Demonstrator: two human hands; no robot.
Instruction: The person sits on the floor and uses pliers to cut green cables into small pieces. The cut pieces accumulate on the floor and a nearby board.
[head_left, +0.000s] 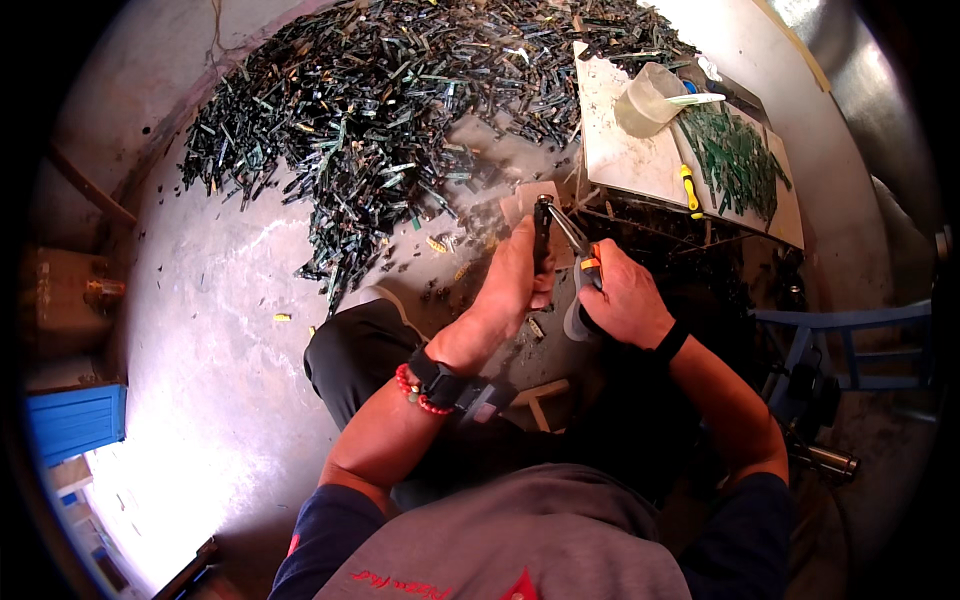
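My left hand (510, 266) grips a dark, narrow elongated part (541, 232), held upright with its upper end sticking out above the fingers. Around the handles of long-nosed pliers (571, 231), which are dark with orange on the grips, my right hand (630, 294) is closed. The plier jaws point up and to the left, their tips at the upper end of the part. Whether the tips pinch anything is too small to tell. Behind the part lies a pinkish-brown block (529, 196), partly hidden by my left hand.
A large heap of dark strips (390, 127) spreads over the concrete floor (225, 300). At right, a low white-topped table (600, 154) bears a translucent plastic tub (651, 97), green strips (739, 161) and a yellow-handled tool (689, 191). A blue metal frame (840, 319) stands farther right.
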